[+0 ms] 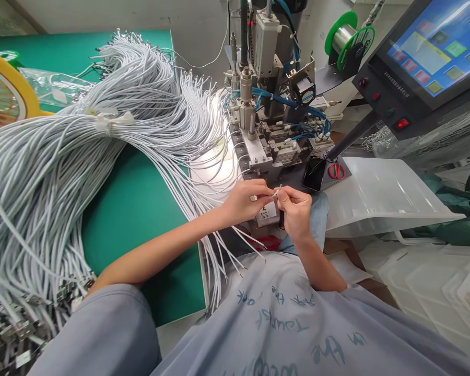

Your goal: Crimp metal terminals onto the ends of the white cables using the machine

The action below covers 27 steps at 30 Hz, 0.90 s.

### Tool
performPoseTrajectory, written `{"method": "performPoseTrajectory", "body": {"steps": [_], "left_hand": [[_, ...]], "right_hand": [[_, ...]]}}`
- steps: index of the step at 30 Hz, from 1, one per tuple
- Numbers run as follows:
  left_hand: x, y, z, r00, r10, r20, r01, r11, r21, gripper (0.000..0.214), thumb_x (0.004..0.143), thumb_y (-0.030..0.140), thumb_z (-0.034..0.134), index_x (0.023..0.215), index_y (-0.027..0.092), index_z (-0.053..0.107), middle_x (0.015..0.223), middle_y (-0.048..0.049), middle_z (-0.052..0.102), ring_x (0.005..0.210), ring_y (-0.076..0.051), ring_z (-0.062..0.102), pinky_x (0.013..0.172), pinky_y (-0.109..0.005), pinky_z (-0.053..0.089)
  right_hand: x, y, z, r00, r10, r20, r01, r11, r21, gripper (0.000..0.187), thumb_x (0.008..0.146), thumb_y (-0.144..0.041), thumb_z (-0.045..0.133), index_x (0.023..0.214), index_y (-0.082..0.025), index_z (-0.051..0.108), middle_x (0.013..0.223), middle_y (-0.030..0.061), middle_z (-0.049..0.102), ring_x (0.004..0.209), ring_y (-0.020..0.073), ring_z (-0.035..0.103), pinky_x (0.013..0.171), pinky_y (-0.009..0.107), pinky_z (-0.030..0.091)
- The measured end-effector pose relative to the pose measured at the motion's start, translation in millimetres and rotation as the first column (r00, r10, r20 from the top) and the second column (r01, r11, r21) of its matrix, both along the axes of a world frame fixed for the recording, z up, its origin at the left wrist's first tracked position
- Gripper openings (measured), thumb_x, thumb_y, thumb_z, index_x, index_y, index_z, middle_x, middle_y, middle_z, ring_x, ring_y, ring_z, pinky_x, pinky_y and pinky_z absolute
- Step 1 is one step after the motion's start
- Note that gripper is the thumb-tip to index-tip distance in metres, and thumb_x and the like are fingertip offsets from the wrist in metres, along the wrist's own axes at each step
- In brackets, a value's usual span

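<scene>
Both hands meet in front of the machine (258, 130), fingertips close together. My left hand (245, 201) pinches a white cable (274, 194) near its end. Thumb and forefinger of my right hand (295, 209) are closed on the same cable's end, where small coloured wires show at the tip. A small pale connector-like piece (253, 198) shows at the left fingers. To the left, a large bundle of white cables (141, 109) bound with a white tie (113, 121) spreads over the green table mat (141, 193), some loose ends hanging towards my lap.
A touch-screen panel (434, 52) on an arm stands at the right, with a solder wire spool (344, 39) behind. A phone (314, 173) and red-handled scissors (337, 171) lie beside the machine. A white plastic tray (395, 188) sits right. A yellow racket-like frame (27, 89) is far left.
</scene>
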<state>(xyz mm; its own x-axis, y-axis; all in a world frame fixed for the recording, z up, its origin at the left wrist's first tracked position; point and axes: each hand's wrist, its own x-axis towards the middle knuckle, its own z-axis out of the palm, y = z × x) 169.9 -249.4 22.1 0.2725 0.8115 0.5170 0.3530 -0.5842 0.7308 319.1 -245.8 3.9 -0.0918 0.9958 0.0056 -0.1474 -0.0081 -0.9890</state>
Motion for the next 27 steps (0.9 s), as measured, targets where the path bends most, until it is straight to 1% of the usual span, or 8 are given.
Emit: {"method": "performPoseTrajectory", "body": {"steps": [3, 6, 11, 14, 17, 20, 24, 27], "left_hand": [[-3.2, 2.3, -1.7, 0.997, -0.039, -0.062, 0.038, 0.999, -0.009, 0.017, 0.085, 0.014, 0.053, 0.079, 0.015, 0.069, 0.065, -0.0016, 0.058, 0.059, -0.008, 0.052, 0.053, -0.018, 0.039], [-4.3, 3.3, -4.1, 0.993, -0.064, -0.096, 0.064, 0.998, -0.006, 0.017, 0.084, 0.011, 0.052, 0.082, 0.015, 0.069, 0.066, -0.0011, 0.058, 0.058, -0.008, 0.052, 0.052, -0.018, 0.039], [-0.5, 0.8, -5.6, 1.000, -0.003, -0.027, 0.005, 0.999, 0.051, 0.014, 0.081, 0.013, 0.059, 0.069, 0.013, 0.065, 0.059, 0.0009, 0.054, 0.054, -0.007, 0.049, 0.050, -0.017, 0.037], [-1.0, 0.8, -5.3, 1.000, -0.010, -0.027, 0.011, 0.999, 0.049, 0.014, 0.082, 0.012, 0.058, 0.070, 0.014, 0.065, 0.061, 0.0003, 0.054, 0.055, -0.007, 0.049, 0.050, -0.017, 0.037], [-4.5, 2.5, -4.4, 0.994, -0.055, -0.099, 0.057, 0.998, 0.017, 0.016, 0.083, 0.010, 0.053, 0.076, 0.014, 0.066, 0.064, -0.0003, 0.054, 0.057, -0.008, 0.049, 0.052, -0.018, 0.038], [-6.7, 3.1, -3.3, 0.984, -0.073, -0.161, 0.073, 0.997, -0.005, 0.019, 0.085, 0.012, 0.049, 0.080, 0.015, 0.067, 0.065, -0.0006, 0.054, 0.057, -0.008, 0.050, 0.052, -0.018, 0.037], [-3.9, 0.1, -3.9, 0.989, -0.007, -0.150, 0.010, 1.000, 0.014, 0.018, 0.086, 0.016, 0.052, 0.072, 0.014, 0.064, 0.062, 0.0002, 0.053, 0.055, -0.007, 0.049, 0.051, -0.018, 0.036], [-1.8, -1.2, -7.2, 0.991, 0.023, -0.135, -0.013, 0.997, 0.071, 0.015, 0.085, 0.017, 0.054, 0.073, 0.014, 0.063, 0.062, 0.0005, 0.052, 0.055, -0.007, 0.049, 0.051, -0.018, 0.036]], "right_hand": [[11.6, 11.1, 0.5, 0.990, 0.138, 0.041, -0.139, 0.990, 0.023, 0.027, 0.070, -0.045, 0.069, 0.070, -0.018, 0.071, 0.062, 0.0004, 0.054, 0.053, 0.0093, 0.041, 0.049, 0.025, 0.035], [21.6, 20.2, 2.2, 0.963, 0.257, 0.078, -0.261, 0.963, 0.060, 0.020, 0.069, -0.038, 0.071, 0.069, -0.019, 0.073, 0.056, -0.0022, 0.046, 0.052, 0.0081, 0.036, 0.048, 0.024, 0.031], [8.7, 9.4, -1.5, 0.983, 0.170, -0.066, -0.167, 0.985, 0.048, 0.023, 0.070, -0.039, 0.071, 0.061, -0.018, 0.069, 0.051, -0.0039, 0.039, 0.050, 0.0070, 0.030, 0.047, 0.024, 0.026], [4.6, 5.4, -2.7, 0.996, 0.080, -0.045, -0.078, 0.996, 0.035, 0.025, 0.071, -0.041, 0.070, 0.064, -0.018, 0.069, 0.054, -0.0026, 0.044, 0.050, 0.0077, 0.032, 0.047, 0.025, 0.027], [14.4, 14.3, 0.6, 0.978, 0.208, 0.019, -0.208, 0.977, 0.046, 0.021, 0.070, -0.039, 0.070, 0.068, -0.018, 0.072, 0.058, -0.0014, 0.050, 0.051, 0.0081, 0.036, 0.049, 0.025, 0.030], [23.6, 23.9, 3.2, 0.950, 0.305, 0.073, -0.309, 0.949, 0.057, 0.016, 0.068, -0.034, 0.071, 0.069, -0.018, 0.074, 0.055, -0.0026, 0.047, 0.051, 0.0078, 0.035, 0.047, 0.024, 0.028], [14.7, 16.9, -1.6, 0.978, 0.207, -0.010, -0.205, 0.974, 0.093, 0.012, 0.069, -0.030, 0.069, 0.070, -0.019, 0.074, 0.055, -0.0035, 0.045, 0.050, 0.0070, 0.033, 0.047, 0.024, 0.027], [3.4, 4.8, -5.3, 0.999, 0.046, 0.016, -0.048, 0.992, 0.121, 0.014, 0.075, -0.031, 0.064, 0.073, -0.019, 0.073, 0.057, -0.0031, 0.044, 0.050, 0.0077, 0.034, 0.047, 0.025, 0.028]]}}
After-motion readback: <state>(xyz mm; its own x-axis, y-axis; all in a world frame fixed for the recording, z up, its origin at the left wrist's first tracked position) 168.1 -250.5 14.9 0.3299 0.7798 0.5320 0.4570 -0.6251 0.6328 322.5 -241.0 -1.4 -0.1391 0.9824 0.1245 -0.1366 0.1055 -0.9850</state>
